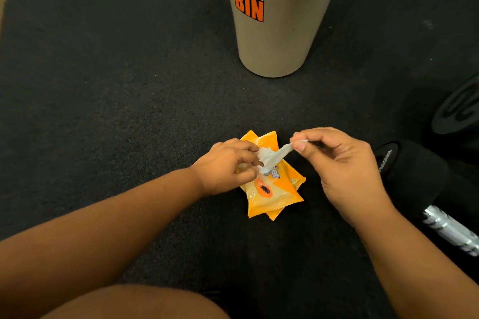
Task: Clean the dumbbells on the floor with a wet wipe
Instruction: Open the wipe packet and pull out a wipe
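Two orange wet wipe packs (278,193) lie stacked on the dark floor in the middle of the view. A white wet wipe (272,156) stretches above the top pack. My right hand (342,171) pinches its upper end between thumb and forefinger. My left hand (228,166) rests on the pack's left side and grips the wipe's lower end at the opening. A black dumbbell (412,176) with a chrome handle (451,230) lies on the floor just right of my right hand. A second black weight (458,109) sits further back at the right edge.
A beige bin (285,33) labelled "DUST BIN" stands on the floor behind the packs. Dark rubber flooring (116,85) spreads to the left. My knee (134,303) fills the lower left corner.
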Demonstrator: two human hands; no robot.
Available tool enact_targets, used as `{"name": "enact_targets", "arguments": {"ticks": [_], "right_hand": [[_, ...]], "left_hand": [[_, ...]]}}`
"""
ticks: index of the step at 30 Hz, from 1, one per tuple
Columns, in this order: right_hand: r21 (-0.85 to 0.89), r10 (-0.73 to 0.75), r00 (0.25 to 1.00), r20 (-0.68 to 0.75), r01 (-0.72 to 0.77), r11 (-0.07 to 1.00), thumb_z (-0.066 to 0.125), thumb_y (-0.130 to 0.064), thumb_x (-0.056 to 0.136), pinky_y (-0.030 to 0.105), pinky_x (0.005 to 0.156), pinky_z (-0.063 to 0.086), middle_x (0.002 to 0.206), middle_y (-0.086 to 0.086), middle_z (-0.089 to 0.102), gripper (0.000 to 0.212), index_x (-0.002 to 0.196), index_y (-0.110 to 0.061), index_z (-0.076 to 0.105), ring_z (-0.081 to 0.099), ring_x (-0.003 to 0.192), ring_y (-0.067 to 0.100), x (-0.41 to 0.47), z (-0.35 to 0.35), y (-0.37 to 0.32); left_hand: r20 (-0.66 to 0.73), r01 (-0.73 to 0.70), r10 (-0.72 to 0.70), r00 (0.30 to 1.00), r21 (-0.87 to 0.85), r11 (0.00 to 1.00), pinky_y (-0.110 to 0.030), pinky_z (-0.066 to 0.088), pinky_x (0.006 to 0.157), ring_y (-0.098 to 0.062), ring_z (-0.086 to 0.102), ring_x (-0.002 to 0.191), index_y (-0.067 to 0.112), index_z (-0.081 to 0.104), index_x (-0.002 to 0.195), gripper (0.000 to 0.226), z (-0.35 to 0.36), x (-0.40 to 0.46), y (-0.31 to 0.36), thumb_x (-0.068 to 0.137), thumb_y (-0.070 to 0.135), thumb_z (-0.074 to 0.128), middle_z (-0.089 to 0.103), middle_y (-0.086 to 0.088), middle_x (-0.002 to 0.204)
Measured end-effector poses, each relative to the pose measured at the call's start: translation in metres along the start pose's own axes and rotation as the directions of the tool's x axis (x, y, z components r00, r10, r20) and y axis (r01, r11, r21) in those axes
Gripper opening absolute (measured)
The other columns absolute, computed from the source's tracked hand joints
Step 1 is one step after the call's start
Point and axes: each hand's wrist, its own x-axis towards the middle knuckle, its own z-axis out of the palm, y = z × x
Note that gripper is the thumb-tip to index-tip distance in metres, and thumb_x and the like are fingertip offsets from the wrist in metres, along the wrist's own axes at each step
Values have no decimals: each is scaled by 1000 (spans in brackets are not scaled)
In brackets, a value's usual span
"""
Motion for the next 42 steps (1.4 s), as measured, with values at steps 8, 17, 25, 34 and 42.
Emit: {"name": "enact_targets", "arguments": {"ticks": [8, 17, 25, 34, 42], "right_hand": [[-58, -107, 991, -79, 103, 993, 66, -12, 88, 12, 78, 48, 91, -9, 69, 21, 89, -32, 70, 64, 92, 4, -12, 1, -11], [-57, -172, 959, -227, 163, 985, 64, -26, 91, 23, 76, 56, 88, -9, 70, 9, 88, -33, 68, 68, 87, 6, 47, -54, -86], [201, 78, 969, -232, -31, 979, 65, -17, 90, 43, 82, 59, 88, 2, 73, 8, 87, -23, 71, 71, 90, 19, 31, -46, -55], [242, 108, 967, -231, -51, 969, 64, -16, 91, 33, 73, 58, 87, 4, 73, 10, 86, -21, 70, 72, 87, 19, 29, -44, -48], [269, 147, 967, -209, -88, 959, 62, -15, 92, 28, 71, 56, 84, 0, 75, 10, 87, -21, 69, 72, 86, 15, 26, -45, -47]], "left_hand": [[0, -31, 31, 1000, 85, 996, -41, 36, 102, -13, 39, 129, 28, 66, 111, 26, 3, -3, 3, 92, 41, 54, 46, 8, 139], [33, 55, -57, 998, 68, 996, -41, 34, 103, -10, 32, 125, 33, 64, 111, 55, 0, -7, 15, 77, 74, 47, 38, 10, 136], [-130, 3, 43, 991, 328, 945, -39, 30, 101, -14, 23, 130, 34, 68, 106, 42, 0, -5, 32, 80, 66, 57, 30, 8, 141], [-48, 126, -150, 988, -336, 933, -32, 51, 87, -1, 62, 92, 22, 57, 99, 26, -7, 2, 24, 82, 33, 73, 67, 10, 98], [27, 278, -313, 949, -538, 796, -29, 54, 85, -11, 69, 89, 14, 56, 104, 18, -13, 16, 21, 91, 22, 64, 74, 0, 93]]}}
